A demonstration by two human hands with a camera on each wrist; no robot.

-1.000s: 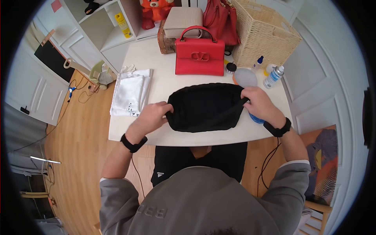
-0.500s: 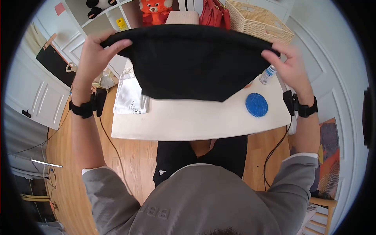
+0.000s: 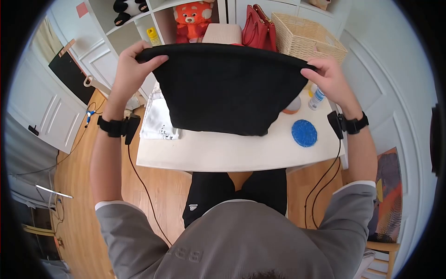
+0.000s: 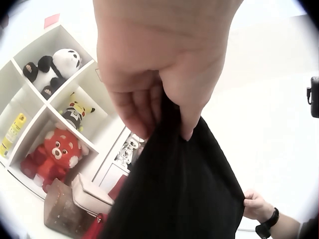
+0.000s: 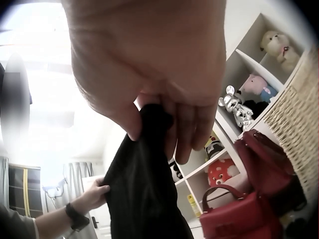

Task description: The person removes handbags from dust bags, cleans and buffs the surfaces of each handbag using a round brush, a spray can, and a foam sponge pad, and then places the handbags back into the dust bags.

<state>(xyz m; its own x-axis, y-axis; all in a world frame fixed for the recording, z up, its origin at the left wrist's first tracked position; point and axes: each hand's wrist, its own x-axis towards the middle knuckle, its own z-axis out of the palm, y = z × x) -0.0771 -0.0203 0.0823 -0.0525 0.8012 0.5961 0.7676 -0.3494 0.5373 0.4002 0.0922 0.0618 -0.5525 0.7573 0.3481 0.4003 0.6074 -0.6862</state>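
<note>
A black cloth point(image 3: 223, 93), wide along the top and narrower below like a soft bag, hangs stretched above the white table. My left hand point(image 3: 134, 69) pinches its upper left corner between thumb and fingers. At the upper right corner, my right hand point(image 3: 331, 79) grips the edge the same way. In the left wrist view, the left thumb point(image 4: 187, 122) presses on the cloth with fingers folded behind it. The right wrist view shows the cloth's gathered corner point(image 5: 155, 117) between thumb and fingers. Part of the table and the red structured handbag point(image 5: 237, 216) are hidden behind the cloth in the head view.
A blue disc point(image 3: 304, 133) and a spray can point(image 3: 317, 98) stand on the table point(image 3: 223, 156) at the right. Folded white cloth point(image 3: 158, 121) lies at the left. Behind are a wicker basket point(image 3: 306, 35), a red bag point(image 3: 258, 28) and shelves with plush toys.
Both hands have lifted the black cloth from low over the table and spread apart, so it now hangs upright. Since half a second ago, they have come slightly closer together and lower.
</note>
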